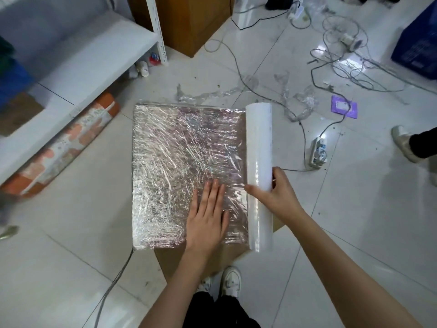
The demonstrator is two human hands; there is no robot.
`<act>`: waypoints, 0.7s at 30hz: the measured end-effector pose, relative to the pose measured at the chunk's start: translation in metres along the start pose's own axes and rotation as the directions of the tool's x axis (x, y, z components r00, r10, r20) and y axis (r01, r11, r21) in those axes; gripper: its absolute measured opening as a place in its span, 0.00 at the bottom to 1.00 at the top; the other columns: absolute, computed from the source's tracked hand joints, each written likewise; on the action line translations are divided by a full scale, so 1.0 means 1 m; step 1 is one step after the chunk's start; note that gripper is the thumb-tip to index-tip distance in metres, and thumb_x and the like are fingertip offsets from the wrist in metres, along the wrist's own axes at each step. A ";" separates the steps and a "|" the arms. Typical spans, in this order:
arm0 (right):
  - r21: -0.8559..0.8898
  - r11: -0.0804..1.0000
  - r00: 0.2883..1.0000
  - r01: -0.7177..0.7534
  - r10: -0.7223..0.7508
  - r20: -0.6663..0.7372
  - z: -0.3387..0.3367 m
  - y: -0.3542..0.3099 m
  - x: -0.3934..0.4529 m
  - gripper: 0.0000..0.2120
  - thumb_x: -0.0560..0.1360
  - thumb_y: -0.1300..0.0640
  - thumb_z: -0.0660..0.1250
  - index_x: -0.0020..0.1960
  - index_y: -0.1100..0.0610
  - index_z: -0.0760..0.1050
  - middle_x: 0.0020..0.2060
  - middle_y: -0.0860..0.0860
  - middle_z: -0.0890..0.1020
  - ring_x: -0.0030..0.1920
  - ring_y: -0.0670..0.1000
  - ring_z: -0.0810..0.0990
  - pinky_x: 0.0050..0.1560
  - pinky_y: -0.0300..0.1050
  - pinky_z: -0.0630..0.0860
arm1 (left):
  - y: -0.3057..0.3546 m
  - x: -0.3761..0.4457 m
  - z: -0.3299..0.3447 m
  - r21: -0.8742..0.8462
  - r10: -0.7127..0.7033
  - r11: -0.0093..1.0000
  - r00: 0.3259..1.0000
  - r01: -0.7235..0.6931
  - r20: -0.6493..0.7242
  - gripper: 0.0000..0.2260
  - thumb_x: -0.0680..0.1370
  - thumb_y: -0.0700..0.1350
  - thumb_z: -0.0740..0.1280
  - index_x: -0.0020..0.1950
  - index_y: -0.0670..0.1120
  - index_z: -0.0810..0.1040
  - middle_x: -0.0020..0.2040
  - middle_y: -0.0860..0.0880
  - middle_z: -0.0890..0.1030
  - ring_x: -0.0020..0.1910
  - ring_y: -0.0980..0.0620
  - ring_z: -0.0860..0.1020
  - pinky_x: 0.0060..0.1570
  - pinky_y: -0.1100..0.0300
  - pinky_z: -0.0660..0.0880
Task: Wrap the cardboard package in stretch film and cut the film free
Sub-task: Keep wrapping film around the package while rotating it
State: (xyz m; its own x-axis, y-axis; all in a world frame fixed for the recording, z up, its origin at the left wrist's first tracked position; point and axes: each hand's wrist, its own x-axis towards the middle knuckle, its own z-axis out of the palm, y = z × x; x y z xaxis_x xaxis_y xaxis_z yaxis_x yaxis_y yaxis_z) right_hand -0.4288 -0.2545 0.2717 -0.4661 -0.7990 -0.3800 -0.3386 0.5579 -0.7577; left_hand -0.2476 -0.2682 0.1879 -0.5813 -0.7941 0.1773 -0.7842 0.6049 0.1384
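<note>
Cardboard package is laid flat on a brown cardboard sheet on the tiled floor, top face already covered in wrinkled stretch film. It is pinned by the left hand, fingers straight and palm flat near the front right corner, probably so the package is kept from sliding while the film is tensioned. Film roll is lain along the package's right edge, sheet drawn taut from it onto the top face. Roll is gripped by the right hand around its lower half, thumb across the front; the grip is closed on the roll, likely to control unwinding. No cutter is seen in either hand. Film is not yet cut free. Loose film scraps and cables are scattered beyond. A power strip is lying right of the roll, a rolled mat left.
</note>
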 end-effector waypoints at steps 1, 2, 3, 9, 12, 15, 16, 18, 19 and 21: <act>0.005 1.000 1.000 0.010 -0.010 0.010 -0.001 0.000 -0.001 0.26 0.65 0.47 0.77 0.56 0.49 0.67 0.49 0.46 0.75 0.47 0.42 0.76 0.44 0.39 0.74 | -0.003 -0.004 0.003 0.000 -0.009 1.000 1.000 0.009 0.008 0.29 0.80 0.53 0.50 0.78 0.42 0.51 0.79 0.44 0.51 0.77 0.48 0.51 0.76 0.48 0.43; 0.009 1.000 1.000 0.014 -0.015 0.020 -0.001 0.000 -0.002 0.26 0.65 0.49 0.77 0.56 0.50 0.67 0.49 0.45 0.75 0.46 0.41 0.76 0.42 0.37 0.72 | -0.004 -0.007 0.006 -0.002 -0.014 1.000 1.000 0.014 0.013 0.28 0.80 0.53 0.50 0.78 0.41 0.53 0.79 0.43 0.52 0.77 0.47 0.52 0.76 0.48 0.45; 0.019 1.000 0.999 0.019 -0.019 0.028 -0.002 0.000 -0.004 0.26 0.65 0.51 0.77 0.57 0.50 0.67 0.48 0.43 0.75 0.46 0.40 0.75 0.41 0.35 0.71 | -0.005 -0.009 0.006 -0.006 -0.018 1.000 1.000 0.018 0.017 0.27 0.81 0.52 0.50 0.77 0.41 0.55 0.78 0.43 0.54 0.77 0.47 0.52 0.75 0.47 0.46; 0.070 0.997 0.999 -0.024 0.026 -0.019 -0.007 -0.002 -0.010 0.32 0.64 0.53 0.78 0.58 0.54 0.61 0.47 0.43 0.73 0.47 0.43 0.76 0.47 0.44 0.75 | -0.003 -0.007 0.002 -0.052 0.004 0.999 1.000 -0.004 0.000 0.27 0.81 0.53 0.49 0.78 0.41 0.53 0.77 0.42 0.57 0.77 0.46 0.55 0.75 0.46 0.48; 0.085 0.995 0.996 -0.047 0.053 -0.067 -0.009 -0.005 -0.009 0.31 0.65 0.53 0.78 0.56 0.55 0.59 0.45 0.45 0.72 0.45 0.46 0.76 0.43 0.45 0.75 | -0.004 -0.003 0.002 -0.076 0.014 0.997 1.000 -0.014 -0.001 0.28 0.81 0.52 0.52 0.78 0.42 0.52 0.77 0.42 0.57 0.77 0.45 0.56 0.75 0.46 0.48; 0.132 0.990 0.985 -0.058 0.078 -0.156 -0.005 -0.004 -0.010 0.34 0.64 0.50 0.79 0.57 0.55 0.58 0.45 0.45 0.73 0.45 0.46 0.77 0.47 0.47 0.75 | -0.007 -0.003 0.002 -0.071 0.008 0.997 1.000 -0.008 0.008 0.27 0.81 0.52 0.51 0.77 0.42 0.54 0.77 0.42 0.57 0.77 0.46 0.56 0.75 0.46 0.48; 0.140 0.989 0.977 -0.056 0.083 -0.196 -0.004 -0.002 -0.010 0.35 0.64 0.48 0.78 0.59 0.55 0.58 0.45 0.45 0.73 0.45 0.47 0.77 0.49 0.48 0.75 | -0.007 -0.003 0.002 -0.060 0.006 0.998 1.000 -0.005 0.012 0.27 0.81 0.52 0.51 0.77 0.42 0.55 0.77 0.42 0.57 0.76 0.46 0.56 0.75 0.46 0.47; 0.092 0.993 0.955 -0.079 0.102 -0.278 -0.002 0.004 -0.011 0.38 0.62 0.40 0.76 0.62 0.51 0.59 0.48 0.46 0.76 0.48 0.50 0.78 0.51 0.51 0.76 | -0.006 -0.005 0.004 -0.043 0.005 0.999 1.000 -0.005 0.009 0.27 0.80 0.53 0.52 0.77 0.41 0.57 0.77 0.42 0.57 0.76 0.46 0.56 0.76 0.47 0.47; 0.055 0.993 0.944 -0.102 0.114 -0.308 -0.002 0.007 -0.010 0.38 0.61 0.36 0.74 0.62 0.49 0.61 0.49 0.46 0.76 0.49 0.51 0.78 0.52 0.53 0.77 | -0.005 -0.005 0.004 -0.039 0.004 0.999 1.000 -0.004 0.002 0.27 0.80 0.53 0.52 0.77 0.41 0.56 0.77 0.42 0.57 0.76 0.46 0.56 0.76 0.47 0.46; 0.025 0.990 0.939 -0.139 0.140 -0.315 -0.002 0.012 -0.007 0.36 0.57 0.29 0.71 0.56 0.48 0.64 0.49 0.46 0.77 0.49 0.52 0.78 0.51 0.57 0.77 | -0.003 -0.006 0.005 -0.031 0.003 1.000 1.000 -0.003 -0.008 0.29 0.80 0.53 0.51 0.78 0.42 0.52 0.78 0.43 0.54 0.77 0.47 0.54 0.76 0.48 0.44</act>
State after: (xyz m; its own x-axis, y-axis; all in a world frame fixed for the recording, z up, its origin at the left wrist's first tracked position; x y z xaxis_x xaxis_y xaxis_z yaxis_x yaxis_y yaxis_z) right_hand -0.4312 -0.2415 0.2671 -0.7427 -0.6009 -0.2954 -0.2498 0.6580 -0.7104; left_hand -0.2427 -0.2655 0.1812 -0.5819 -0.7919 0.1851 -0.7753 0.6089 0.1678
